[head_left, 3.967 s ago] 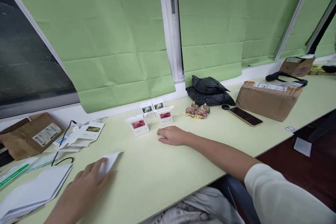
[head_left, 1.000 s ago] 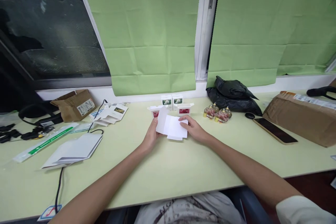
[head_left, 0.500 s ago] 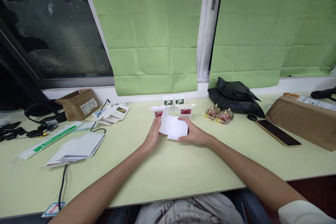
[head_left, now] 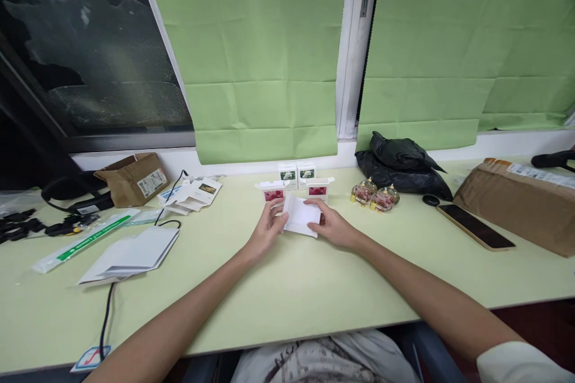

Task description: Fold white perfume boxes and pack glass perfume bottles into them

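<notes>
Between my two hands is a small white cardboard box [head_left: 300, 215], held just above the table with its plain side toward me. My left hand [head_left: 268, 227] grips its left edge, the thumb in front and the fingers behind. On the right edge, my right hand [head_left: 331, 224] pinches the card between thumb and fingers. Just beyond stand two open-topped white boxes with red flower pictures, a left one [head_left: 272, 191] and a right one [head_left: 318, 189]. Behind them are two closed white boxes [head_left: 297, 175] with white flower pictures.
Gold-capped glass bottles [head_left: 376, 194] stand right of the boxes, before black plastic bags [head_left: 399, 161]. A phone [head_left: 475, 227] and a brown parcel [head_left: 516, 203] lie farther right. To the left are flattened cartons [head_left: 195, 194], folded white card [head_left: 135, 251] and a torn brown box [head_left: 135, 179].
The white flap that stood up at the box's left side has been folded in. My left hand has shifted slightly right, its thumb now across the box's left edge.
</notes>
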Motion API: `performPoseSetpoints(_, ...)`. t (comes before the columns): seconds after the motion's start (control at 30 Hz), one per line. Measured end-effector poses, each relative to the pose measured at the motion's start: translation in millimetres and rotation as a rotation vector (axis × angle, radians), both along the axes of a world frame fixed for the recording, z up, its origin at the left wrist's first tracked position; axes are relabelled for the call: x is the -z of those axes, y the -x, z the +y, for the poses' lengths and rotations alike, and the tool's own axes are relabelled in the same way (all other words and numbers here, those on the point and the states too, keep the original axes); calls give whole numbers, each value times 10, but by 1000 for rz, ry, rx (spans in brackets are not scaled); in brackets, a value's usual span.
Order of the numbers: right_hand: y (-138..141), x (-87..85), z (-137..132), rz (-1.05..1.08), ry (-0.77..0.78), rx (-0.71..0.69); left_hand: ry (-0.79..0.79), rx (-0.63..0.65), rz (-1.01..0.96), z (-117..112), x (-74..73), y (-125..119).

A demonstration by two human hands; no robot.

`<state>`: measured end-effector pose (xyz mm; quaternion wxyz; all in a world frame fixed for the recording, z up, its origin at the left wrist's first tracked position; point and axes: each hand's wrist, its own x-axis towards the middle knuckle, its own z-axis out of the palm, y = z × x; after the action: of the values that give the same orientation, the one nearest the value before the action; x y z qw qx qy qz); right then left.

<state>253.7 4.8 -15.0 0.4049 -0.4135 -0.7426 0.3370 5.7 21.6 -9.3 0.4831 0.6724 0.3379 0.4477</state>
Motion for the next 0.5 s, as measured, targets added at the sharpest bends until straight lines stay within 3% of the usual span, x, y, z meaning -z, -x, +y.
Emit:
performPoseSetpoints(0.1, 16, 24, 20, 45, 11, -16, 12, 39, 16, 8, 24, -16)
performPoseSetpoints(0.3, 87, 31, -29, 138, 47, -87, 56, -17, 105, -24, 34, -44)
performPoseSetpoints(0.5, 123, -19, -81, 268, 40, -33, 75, -4, 86, -49, -12, -44)
